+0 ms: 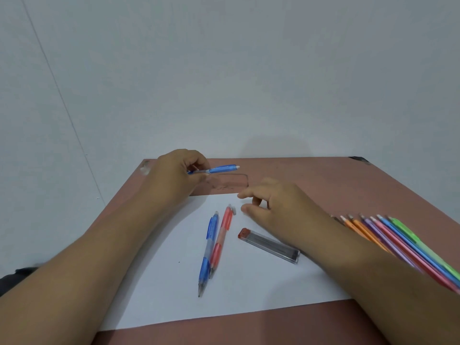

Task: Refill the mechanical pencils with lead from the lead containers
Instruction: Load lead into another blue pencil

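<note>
My left hand (pixel 178 174) grips a blue mechanical pencil (pixel 219 169) above the far left of the table, its white eraser end pointing right. My right hand (pixel 270 201) hovers over the white paper (pixel 154 290) with fingers loosely spread, holding nothing. On the paper lie another blue mechanical pencil (pixel 207 252) and a red mechanical pencil (pixel 221 239), side by side, tips toward me. A clear lead container (pixel 270 245) with a red cap lies just right of them, below my right hand.
Several coloured pencils (pixel 408 242), orange, purple, pink, blue and green, lie in a row at the table's right edge under my right forearm. A clear plastic case (pixel 224 185) sits on the brown table (pixel 323 180) behind the paper. A pale wall stands beyond.
</note>
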